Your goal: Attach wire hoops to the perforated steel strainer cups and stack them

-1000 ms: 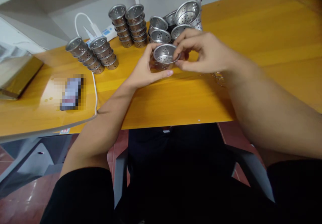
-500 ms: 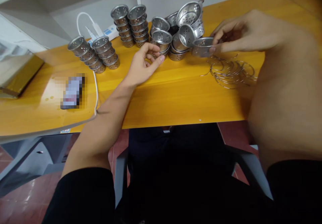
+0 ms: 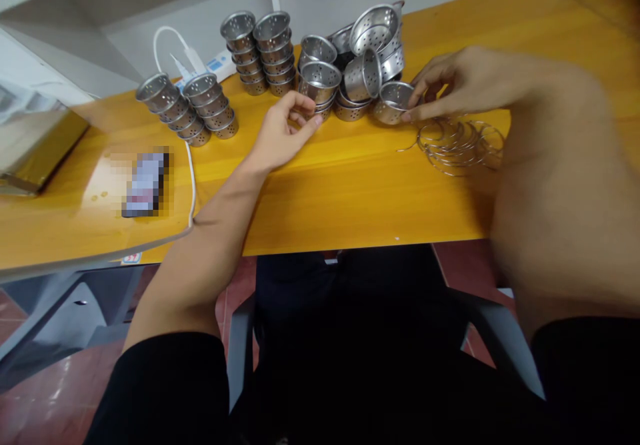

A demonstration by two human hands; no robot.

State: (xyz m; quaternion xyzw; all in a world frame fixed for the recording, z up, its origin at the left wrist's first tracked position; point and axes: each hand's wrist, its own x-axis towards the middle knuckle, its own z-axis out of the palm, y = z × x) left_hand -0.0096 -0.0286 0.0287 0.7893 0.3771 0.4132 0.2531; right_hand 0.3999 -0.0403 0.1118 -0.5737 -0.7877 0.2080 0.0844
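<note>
In the head view, my right hand (image 3: 445,88) pinches the rim of a small perforated steel strainer cup (image 3: 387,112), which sits low beside the pile. The cup stands upright, its right side partly covered by my fingers. My left hand (image 3: 285,132) has its thumb and curled fingers apart, by the lower left of a short stack of strainer cups (image 3: 320,75); whether the fingertips touch it I cannot tell. Between the hands, another cup (image 3: 357,78) lies tilted on its side over nested cups. A wider perforated strainer (image 3: 375,28) rests behind it.
Tall stacks of strainer cups (image 3: 240,32) stand at the back, and shorter leaning stacks (image 3: 200,92) are at the left. Loose wire rings (image 3: 455,145) lie under my right wrist. A phone (image 3: 145,185), a white cable (image 3: 192,185) and a power strip (image 3: 220,65) are on the left.
My right hand has moved left and slightly down with the strainer cup, bringing it against the pile. The tilted cup has turned a little. My left hand is nearly still.
</note>
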